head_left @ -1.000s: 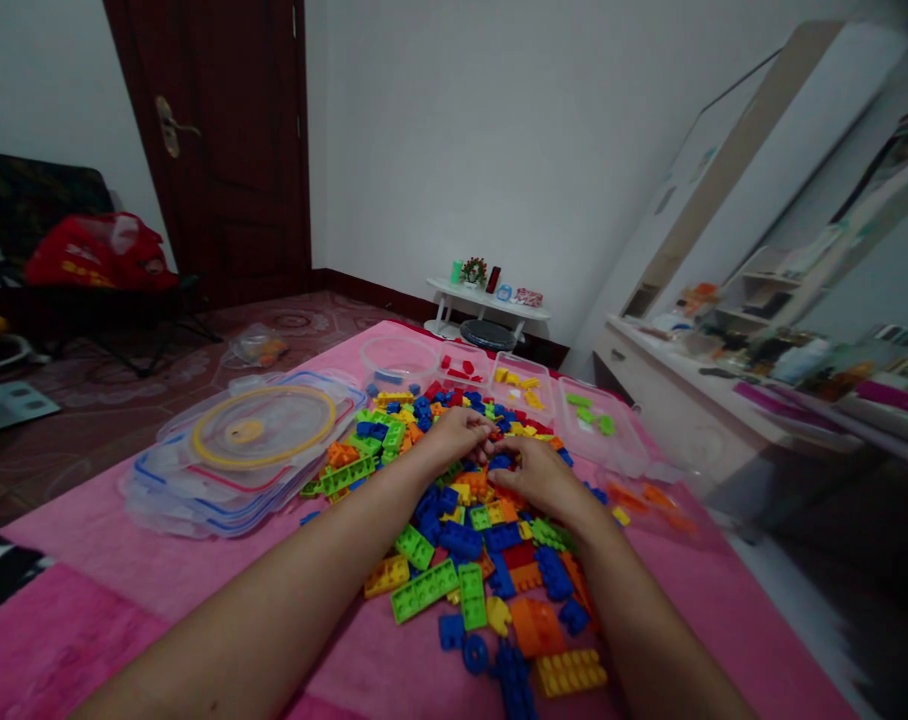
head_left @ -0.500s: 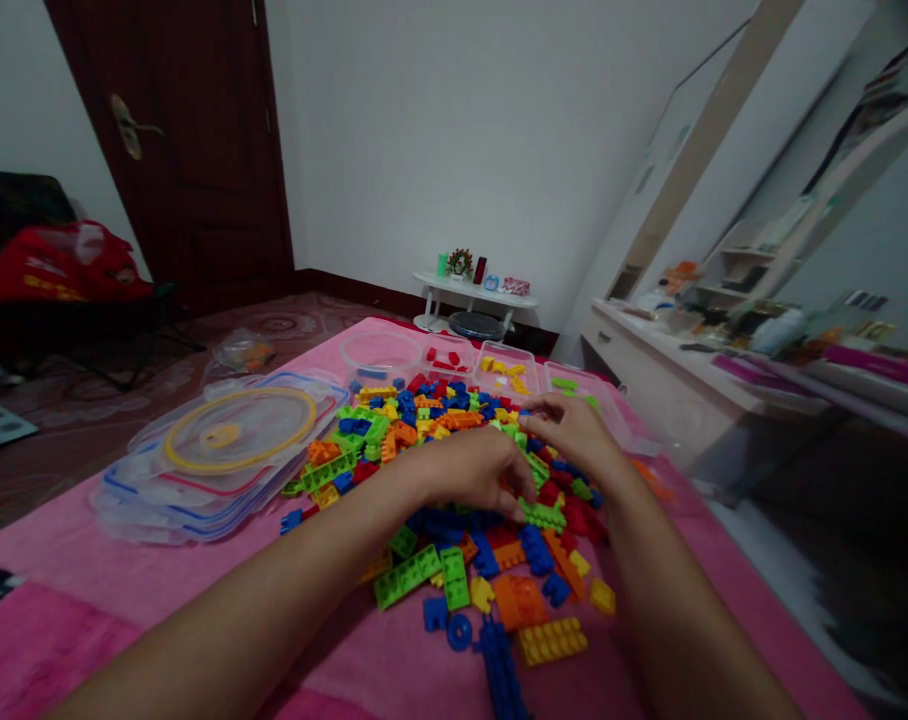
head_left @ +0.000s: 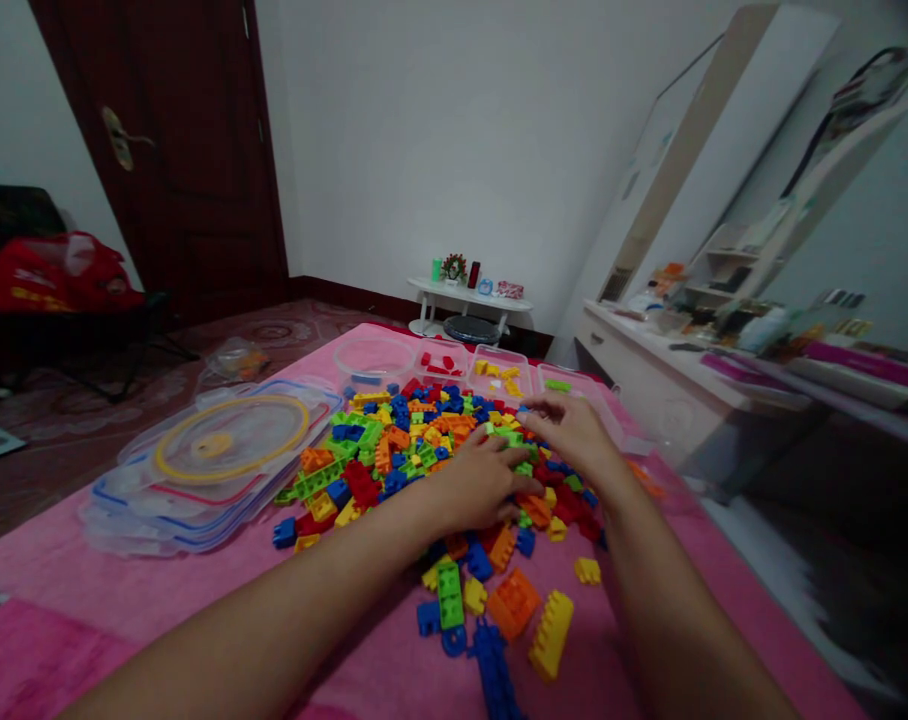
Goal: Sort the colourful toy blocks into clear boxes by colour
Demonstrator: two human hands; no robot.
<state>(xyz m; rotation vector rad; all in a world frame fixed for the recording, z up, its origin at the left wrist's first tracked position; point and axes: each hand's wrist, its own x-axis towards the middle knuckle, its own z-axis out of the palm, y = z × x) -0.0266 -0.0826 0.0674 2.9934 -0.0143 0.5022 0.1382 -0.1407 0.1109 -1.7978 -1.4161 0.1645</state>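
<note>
Left grip [head_left: 491, 482], right grip [head_left: 566, 425] at brick pile [head_left: 430, 432].
Bricks under left, fingers apart; right at pile's side, can't tell if clamped.

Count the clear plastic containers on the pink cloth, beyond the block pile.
4: the round container, then rightward the red-block container, the yellow-block container and the green-block container, partly behind the right hand. The right arm may hide others.

A pile of toy blocks [head_left: 428, 452] lies on a pink cloth [head_left: 274, 640]. The person's left grip [head_left: 484, 485] lies over the pile's near part, the right grip [head_left: 574, 430] at its right side. Stacked lids [head_left: 236, 440] sit left of the pile, open plastic tubs [head_left: 512, 360] behind it.
</note>
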